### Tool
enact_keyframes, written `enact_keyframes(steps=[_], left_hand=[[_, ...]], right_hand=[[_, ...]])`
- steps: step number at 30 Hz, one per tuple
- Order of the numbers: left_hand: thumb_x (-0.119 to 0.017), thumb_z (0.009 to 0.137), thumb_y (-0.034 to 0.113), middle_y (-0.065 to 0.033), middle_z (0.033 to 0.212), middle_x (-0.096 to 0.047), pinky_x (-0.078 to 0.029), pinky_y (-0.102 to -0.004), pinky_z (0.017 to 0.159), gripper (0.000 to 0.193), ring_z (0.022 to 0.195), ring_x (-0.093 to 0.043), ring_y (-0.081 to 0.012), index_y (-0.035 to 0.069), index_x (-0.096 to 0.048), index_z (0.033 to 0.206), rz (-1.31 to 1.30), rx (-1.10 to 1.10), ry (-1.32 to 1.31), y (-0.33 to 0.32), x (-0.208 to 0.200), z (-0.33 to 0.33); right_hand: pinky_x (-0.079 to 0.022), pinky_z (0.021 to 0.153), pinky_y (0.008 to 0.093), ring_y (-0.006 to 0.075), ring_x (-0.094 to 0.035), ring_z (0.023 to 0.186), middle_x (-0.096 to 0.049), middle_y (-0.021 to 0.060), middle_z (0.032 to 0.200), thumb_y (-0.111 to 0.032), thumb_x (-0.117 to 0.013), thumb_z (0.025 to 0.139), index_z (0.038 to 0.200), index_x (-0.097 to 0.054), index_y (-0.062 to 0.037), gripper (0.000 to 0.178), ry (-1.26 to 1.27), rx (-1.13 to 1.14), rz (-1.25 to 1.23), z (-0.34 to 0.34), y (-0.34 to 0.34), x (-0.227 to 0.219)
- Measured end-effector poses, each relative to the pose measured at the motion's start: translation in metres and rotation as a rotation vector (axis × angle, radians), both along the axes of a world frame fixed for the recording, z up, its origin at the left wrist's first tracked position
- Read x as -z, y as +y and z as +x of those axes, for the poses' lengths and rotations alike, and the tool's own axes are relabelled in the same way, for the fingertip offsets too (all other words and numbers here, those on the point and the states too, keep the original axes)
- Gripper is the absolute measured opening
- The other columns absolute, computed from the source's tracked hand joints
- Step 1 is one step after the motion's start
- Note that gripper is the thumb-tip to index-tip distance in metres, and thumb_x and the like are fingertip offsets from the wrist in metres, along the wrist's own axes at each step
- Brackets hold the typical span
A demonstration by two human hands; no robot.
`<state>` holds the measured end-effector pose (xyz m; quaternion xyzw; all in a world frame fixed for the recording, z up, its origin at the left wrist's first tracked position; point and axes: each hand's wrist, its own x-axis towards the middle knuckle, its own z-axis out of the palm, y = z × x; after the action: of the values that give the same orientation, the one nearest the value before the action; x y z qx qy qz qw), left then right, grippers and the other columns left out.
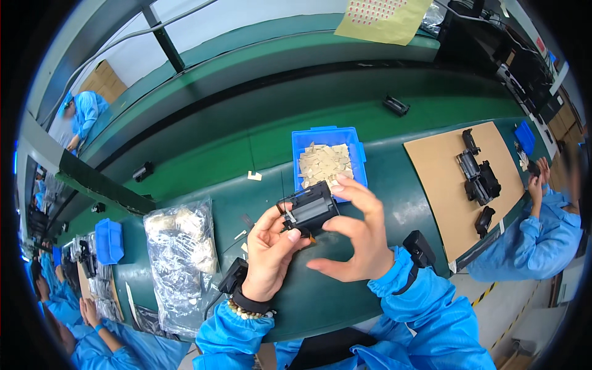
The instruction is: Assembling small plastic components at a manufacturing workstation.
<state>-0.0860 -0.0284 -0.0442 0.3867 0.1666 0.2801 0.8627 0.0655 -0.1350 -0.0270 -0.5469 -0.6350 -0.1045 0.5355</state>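
one black device (312,211) is being gripped above the desk (398,200) by the left hand (269,250), near the blue bin (359,157); the right hand (364,243) is hovering, fingers spread, at the device's right end, contact being unclear.

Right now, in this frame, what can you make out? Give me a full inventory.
Black part with grey roller: one, black and grey, in the left hand
Large bin: one, blue, beyond the hands
Flat pieces: many, beige, in that bin
Plastic bag: one, clear, left on the bench
Workbench: one, green, under the hands
Cardboard sheet: one, brown, right
Parts on cardboard: several, black
Smaller bins: at least two, blue, left and far right
Hanging sheet: one, yellow, top
Co-workers: several, blue clothing, both sides
Left hand: one, blue-sleeved, holding the part
Right hand: one, blue-sleeved, beside the part; contact unclear
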Motion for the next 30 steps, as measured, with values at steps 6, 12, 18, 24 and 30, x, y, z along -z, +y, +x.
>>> enact_keyframes(steps=[6,12,18,24,30], left_hand=[[-0.058,0.089,-0.007,-0.0179,0.125,-0.058,-0.056,-0.0362,0.093,0.045,0.107,-0.064,-0.0225,-0.003,-0.044,0.132,0.027,-0.03,-0.052,-0.007,-0.002,0.001],[-0.059,0.088,-0.009,-0.0189,0.125,-0.057,-0.056,-0.0386,0.094,0.044,0.108,-0.064,-0.025,-0.004,-0.045,0.13,0.077,-0.089,-0.032,-0.009,0.0,0.002],[-0.06,0.087,-0.01,-0.0203,0.125,-0.058,-0.056,-0.0381,0.094,0.043,0.107,-0.065,-0.0248,-0.007,-0.046,0.127,0.145,-0.12,0.01,-0.01,0.0,0.002],[-0.06,0.086,-0.011,-0.0219,0.127,-0.057,-0.055,-0.0366,0.094,0.047,0.107,-0.065,-0.0248,-0.009,-0.045,0.13,0.142,-0.119,0.028,-0.012,-0.004,0.003],[-0.059,0.087,-0.009,-0.0221,0.127,-0.056,-0.056,-0.0383,0.094,0.047,0.109,-0.064,-0.0264,-0.009,-0.044,0.131,0.234,-0.139,0.03,-0.013,0.0,0.003]], right_hand=[[-0.046,0.1,0.0522,0.0491,-0.047,0.127,-0.052,0.022,0.128,-0.007,-0.073,0.081,0.092,-0.057,-0.0036,0.019,0.04,0.011,0.005,-0.01,0.009,0.012],[-0.043,0.104,0.0503,0.0487,-0.045,0.129,-0.047,0.0224,0.128,-0.001,-0.064,0.086,0.089,-0.057,-0.0011,0.007,0.257,-0.053,-0.02,-0.019,0.01,0.012],[-0.039,0.108,0.0521,0.0444,-0.045,0.13,-0.041,0.0208,0.127,0.003,-0.062,0.084,0.088,-0.055,0.0006,0.008,0.314,-0.026,-0.003,-0.022,0.011,0.014],[-0.041,0.107,0.0519,0.045,-0.046,0.13,-0.045,0.0218,0.126,0.003,-0.064,0.084,0.086,-0.058,0.0015,0.007,0.33,0.021,-0.014,-0.024,0.01,0.011],[-0.042,0.107,0.0512,0.0449,-0.045,0.13,-0.046,0.0216,0.125,0.004,-0.063,0.084,0.085,-0.059,0.0017,0.005,0.385,-0.013,0.007,-0.025,0.01,0.014]])
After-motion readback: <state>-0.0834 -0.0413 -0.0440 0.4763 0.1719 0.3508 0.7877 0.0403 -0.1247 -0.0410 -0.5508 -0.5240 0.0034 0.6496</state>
